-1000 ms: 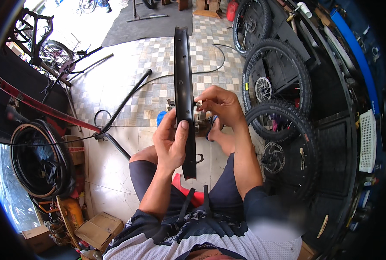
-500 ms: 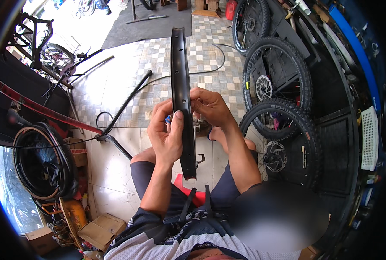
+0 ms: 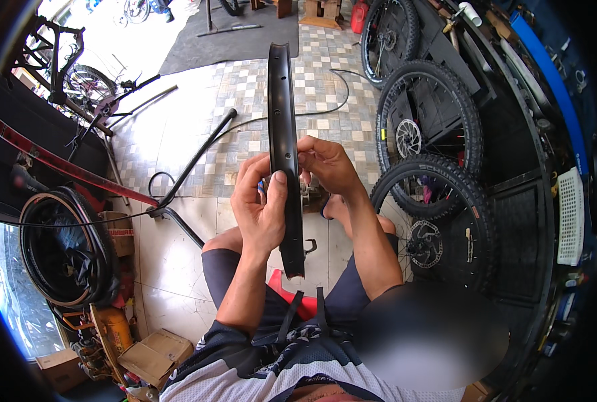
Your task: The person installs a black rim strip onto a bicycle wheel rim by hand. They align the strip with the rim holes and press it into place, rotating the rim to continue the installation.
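Note:
A black bicycle wheel rim (image 3: 284, 90) stands edge-on in front of me, its row of spoke holes facing up. My left hand (image 3: 258, 211) is wrapped around its left side, the thumb lying along the outer channel. On the other side my right hand (image 3: 332, 167) is closed in a pinch, fingertips close against the rim beside one of the holes. What those fingers hold, if anything, is too small or hidden. A bit of something blue (image 3: 263, 190) shows between the left fingers and thumb. The lower part of the rim hangs between my knees.
Mounted wheels with knobbly tires (image 3: 429, 114) lean along the right side. At left are a black stand leg (image 3: 201, 147), a stack of tires (image 3: 60, 248) and a cardboard box (image 3: 156, 358). A cable (image 3: 318, 112) crosses the tiled floor beyond the rim.
The rim and both hands have shifted slightly to the right in the picture. The left hand keeps its hold, and the right fingers stay pinched beside the rim with a small change of pose.

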The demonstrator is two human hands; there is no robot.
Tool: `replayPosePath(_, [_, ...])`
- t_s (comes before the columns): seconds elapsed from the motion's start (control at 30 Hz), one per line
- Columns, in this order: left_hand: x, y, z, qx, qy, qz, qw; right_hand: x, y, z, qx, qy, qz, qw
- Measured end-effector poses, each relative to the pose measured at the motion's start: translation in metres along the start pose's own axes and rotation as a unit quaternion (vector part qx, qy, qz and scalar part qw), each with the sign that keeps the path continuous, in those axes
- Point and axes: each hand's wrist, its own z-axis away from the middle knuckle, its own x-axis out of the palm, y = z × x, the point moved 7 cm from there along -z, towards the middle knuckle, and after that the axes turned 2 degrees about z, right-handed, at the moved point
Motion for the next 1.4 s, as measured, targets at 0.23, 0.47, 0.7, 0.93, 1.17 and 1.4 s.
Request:
replayPosePath(0.23, [0.0, 0.001, 0.001, -0.001, 0.0, -0.012, 1.0, 0.006, -0.012, -0.008, 0.026, 0.0, 0.005, 1.0])
replayPosePath(0.47, [0.0, 0.003, 0.001, 0.013, 0.018, 0.017, 1.0, 0.009, -0.03, -0.001, 0.026, -0.037, 0.073, 0.996])
replayPosePath(0.7, [0.0, -0.001, 0.001, -0.003, 0.022, 0.031, 0.999, 0.013, -0.022, 0.001, 0.055, -0.074, 0.063, 0.994])
replayPosePath(0.93, [-0.003, 0.004, 0.0, 0.035, 0.016, -0.029, 0.999, 0.013, -0.038, 0.008, -0.016, -0.002, 0.254, 0.967])
replayPosePath(1.17, [0.002, 0.0, 0.002, -0.018, 0.006, 0.053, 0.998, 0.017, -0.05, 0.03, -0.159, 0.036, 0.236, 0.958])
replayPosePath(1.4, [0.001, -0.009, 0.003, -0.053, -0.01, 0.126, 0.991, 0.015, -0.012, 0.006, -0.012, 0.07, 0.034, 0.997])
